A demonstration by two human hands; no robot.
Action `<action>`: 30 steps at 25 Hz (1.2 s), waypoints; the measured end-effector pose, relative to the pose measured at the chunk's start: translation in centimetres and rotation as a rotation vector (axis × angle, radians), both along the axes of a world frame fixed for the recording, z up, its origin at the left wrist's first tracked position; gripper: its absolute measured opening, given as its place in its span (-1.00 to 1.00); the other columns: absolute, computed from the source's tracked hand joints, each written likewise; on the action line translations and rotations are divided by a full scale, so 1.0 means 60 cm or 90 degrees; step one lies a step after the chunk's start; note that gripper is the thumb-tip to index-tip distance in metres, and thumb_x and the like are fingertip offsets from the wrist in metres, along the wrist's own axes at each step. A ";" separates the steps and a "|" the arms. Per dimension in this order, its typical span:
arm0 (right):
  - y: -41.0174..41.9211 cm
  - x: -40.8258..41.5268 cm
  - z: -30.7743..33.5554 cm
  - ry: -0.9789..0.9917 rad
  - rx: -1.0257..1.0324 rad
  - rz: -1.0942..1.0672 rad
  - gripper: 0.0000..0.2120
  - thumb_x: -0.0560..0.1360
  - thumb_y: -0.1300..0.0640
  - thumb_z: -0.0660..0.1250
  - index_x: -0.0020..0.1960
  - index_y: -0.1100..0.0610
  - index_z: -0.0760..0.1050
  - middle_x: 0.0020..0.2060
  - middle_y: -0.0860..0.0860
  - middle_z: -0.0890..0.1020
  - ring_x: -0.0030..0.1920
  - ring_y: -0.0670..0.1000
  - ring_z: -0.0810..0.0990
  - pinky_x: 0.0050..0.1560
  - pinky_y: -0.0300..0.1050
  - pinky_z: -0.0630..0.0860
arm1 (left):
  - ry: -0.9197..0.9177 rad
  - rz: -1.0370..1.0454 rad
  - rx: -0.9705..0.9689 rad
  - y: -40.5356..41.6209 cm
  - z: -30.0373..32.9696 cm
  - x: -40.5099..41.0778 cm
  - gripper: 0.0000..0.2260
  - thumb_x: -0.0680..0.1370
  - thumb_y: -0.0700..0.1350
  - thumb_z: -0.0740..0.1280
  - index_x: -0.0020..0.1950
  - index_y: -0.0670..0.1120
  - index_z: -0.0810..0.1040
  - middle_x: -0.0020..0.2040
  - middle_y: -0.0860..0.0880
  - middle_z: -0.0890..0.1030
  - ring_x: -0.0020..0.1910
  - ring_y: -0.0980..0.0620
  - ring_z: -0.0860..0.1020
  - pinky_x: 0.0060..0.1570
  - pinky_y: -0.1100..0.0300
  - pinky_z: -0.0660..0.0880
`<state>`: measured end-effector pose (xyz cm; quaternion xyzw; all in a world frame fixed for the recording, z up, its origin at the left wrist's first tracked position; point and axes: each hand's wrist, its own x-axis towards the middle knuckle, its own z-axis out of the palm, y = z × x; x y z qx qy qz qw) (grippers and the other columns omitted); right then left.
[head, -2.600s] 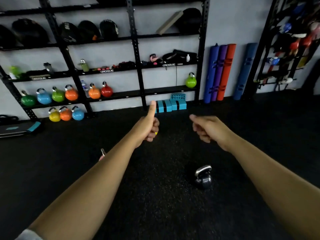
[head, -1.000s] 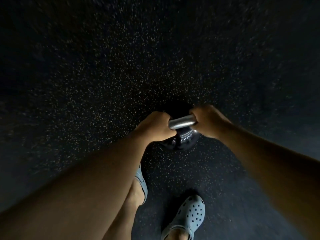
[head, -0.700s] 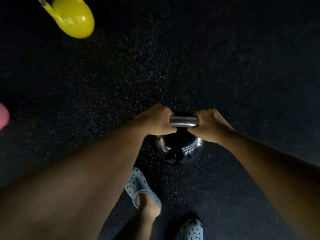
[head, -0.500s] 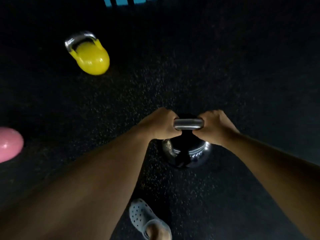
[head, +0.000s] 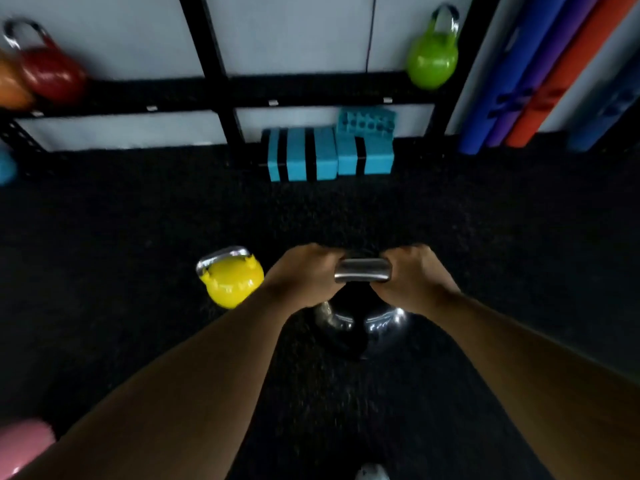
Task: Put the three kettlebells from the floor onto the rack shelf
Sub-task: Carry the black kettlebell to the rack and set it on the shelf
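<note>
A shiny black kettlebell [head: 362,322] with a steel handle hangs between my arms above the dark floor. My left hand [head: 301,275] grips the left end of its handle and my right hand [head: 412,278] grips the right end. A yellow kettlebell [head: 232,282] stands on the floor just left of my left hand. Part of a pink kettlebell [head: 22,445] shows at the bottom left corner. Ahead, the black rack shelf [head: 304,91] runs along the white wall.
A green kettlebell [head: 431,60] sits at the shelf's right end, red [head: 52,72] and orange ones at its left. Blue foam blocks [head: 329,154] stand on the floor under the shelf. Blue, purple and orange rolls [head: 533,81] lean at the right wall.
Both hands took the black kettlebell's handle and raised it off the floor. My view has tilted up from the floor, bringing the yellow kettlebell, the foam blocks and the rack into sight.
</note>
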<state>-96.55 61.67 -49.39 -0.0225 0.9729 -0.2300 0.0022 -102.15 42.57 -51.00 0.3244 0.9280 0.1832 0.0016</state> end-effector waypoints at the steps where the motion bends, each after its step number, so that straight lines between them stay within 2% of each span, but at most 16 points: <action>1: -0.001 -0.055 0.007 0.020 -0.001 0.002 -0.86 0.33 0.12 0.35 -0.37 0.01 0.44 -0.41 0.02 0.65 -0.40 0.04 0.61 -0.38 -0.25 0.40 | 0.012 0.005 -0.005 -0.002 0.013 -0.054 -0.87 0.38 -0.01 0.30 -0.10 0.02 0.51 -0.26 -0.07 0.66 -0.28 -0.19 0.63 -0.39 0.18 0.40; 3: -0.011 -0.159 0.020 0.065 -0.014 0.005 -0.98 0.33 0.16 0.38 -0.28 0.10 0.57 -0.36 0.07 0.68 -0.35 0.10 0.65 -0.36 -0.29 0.38 | 0.043 0.026 -0.008 -0.015 0.035 -0.156 -0.90 0.40 -0.02 0.31 -0.12 0.03 0.54 -0.26 -0.05 0.67 -0.29 -0.18 0.64 -0.38 0.20 0.34; 6: -0.040 -0.313 0.036 0.104 -0.011 0.012 -0.89 0.37 0.13 0.38 -0.12 0.12 0.61 -0.25 0.07 0.71 -0.27 0.10 0.66 -0.31 -0.22 0.46 | 0.105 0.065 -0.016 -0.041 0.054 -0.294 -0.88 0.42 0.00 0.34 -0.06 0.07 0.54 -0.28 -0.01 0.67 -0.34 -0.11 0.64 -0.39 0.22 0.30; 9: -0.074 -0.453 0.038 0.115 -0.025 0.021 -0.87 0.45 0.10 0.37 -0.02 0.10 0.58 -0.17 0.03 0.70 -0.20 0.04 0.67 -0.24 -0.13 0.59 | 0.116 0.101 -0.007 -0.071 0.058 -0.425 -0.85 0.46 -0.04 0.36 0.02 0.10 0.52 -0.24 0.01 0.66 -0.34 -0.06 0.64 -0.39 0.21 0.32; 10: -0.087 -0.507 0.037 0.117 -0.039 0.029 -0.86 0.46 0.10 0.38 0.01 0.09 0.58 -0.16 0.00 0.69 -0.19 0.00 0.67 -0.22 -0.14 0.61 | 0.117 0.111 -0.001 -0.084 0.057 -0.475 -0.82 0.46 -0.06 0.35 0.04 0.10 0.51 -0.23 0.02 0.66 -0.34 -0.04 0.64 -0.39 0.21 0.33; 11: -0.100 -0.561 0.037 0.121 -0.050 0.035 -0.85 0.46 0.11 0.40 0.02 0.08 0.57 -0.17 -0.05 0.68 -0.19 -0.05 0.66 -0.23 -0.25 0.58 | 0.119 0.109 0.000 -0.096 0.057 -0.531 -0.80 0.47 -0.09 0.34 0.07 0.11 0.50 -0.22 0.02 0.65 -0.32 -0.02 0.63 -0.38 0.21 0.34; 13: -0.124 -0.668 0.039 0.125 -0.056 0.058 -0.88 0.45 0.14 0.41 -0.01 0.04 0.55 -0.26 -0.16 0.59 -0.27 -0.15 0.61 -0.33 -0.48 0.39 | 0.107 0.108 -0.005 -0.118 0.058 -0.633 -0.80 0.50 -0.12 0.31 0.11 0.06 0.49 -0.18 0.02 0.63 -0.28 -0.03 0.62 -0.35 0.18 0.35; 16: -0.149 -0.791 0.047 0.116 -0.086 0.059 -0.86 0.46 0.15 0.41 -0.08 -0.05 0.49 -0.36 -0.25 0.47 -0.38 -0.30 0.49 -0.46 -0.49 0.34 | 0.106 0.109 -0.007 -0.140 0.068 -0.751 -0.88 0.52 -0.13 0.29 0.03 0.01 0.46 -0.19 0.01 0.59 -0.29 0.00 0.58 -0.36 0.18 0.33; 19: -0.154 -0.919 0.048 0.146 -0.085 0.038 -0.74 0.45 0.17 0.42 -0.19 -0.10 0.37 -0.44 -0.26 0.40 -0.48 -0.32 0.41 -0.46 -0.50 0.35 | 0.120 0.093 -0.027 -0.139 0.082 -0.885 -0.90 0.51 -0.14 0.30 0.00 -0.03 0.45 -0.21 0.01 0.57 -0.28 0.01 0.56 -0.37 0.18 0.31; 21: -0.143 -1.012 0.050 0.165 -0.082 0.018 -0.72 0.45 0.18 0.42 -0.21 -0.09 0.36 -0.46 -0.26 0.38 -0.51 -0.31 0.39 -0.47 -0.52 0.34 | 0.130 0.094 -0.036 -0.124 0.084 -0.979 -0.90 0.50 -0.13 0.31 -0.01 -0.04 0.45 -0.21 0.00 0.56 -0.28 0.00 0.57 -0.38 0.17 0.32; 24: -0.114 -1.146 0.044 0.167 -0.070 0.009 -0.72 0.45 0.16 0.41 -0.25 -0.09 0.34 -0.47 -0.22 0.39 -0.51 -0.26 0.40 -0.53 -0.41 0.31 | 0.106 0.115 -0.029 -0.095 0.075 -1.104 -0.89 0.53 -0.09 0.29 0.04 -0.03 0.45 -0.15 -0.01 0.59 -0.22 -0.03 0.59 -0.35 0.14 0.40; 27: -0.080 -1.274 0.032 0.165 -0.064 0.012 -0.75 0.41 0.18 0.39 -0.26 -0.07 0.36 -0.43 -0.18 0.45 -0.43 -0.20 0.44 -0.42 -0.40 0.24 | 0.104 0.130 -0.018 -0.060 0.062 -1.228 -0.86 0.52 -0.08 0.31 0.07 -0.03 0.46 -0.10 -0.04 0.62 -0.15 -0.09 0.61 -0.27 0.06 0.49; 30: -0.058 -1.391 0.031 0.170 -0.055 0.008 -0.74 0.39 0.20 0.39 -0.27 -0.06 0.34 -0.40 -0.15 0.46 -0.37 -0.09 0.50 -0.42 -0.44 0.24 | 0.108 0.146 -0.005 -0.036 0.056 -1.338 -0.82 0.52 -0.09 0.33 0.10 -0.04 0.47 -0.08 -0.06 0.62 -0.12 -0.11 0.62 -0.24 0.05 0.51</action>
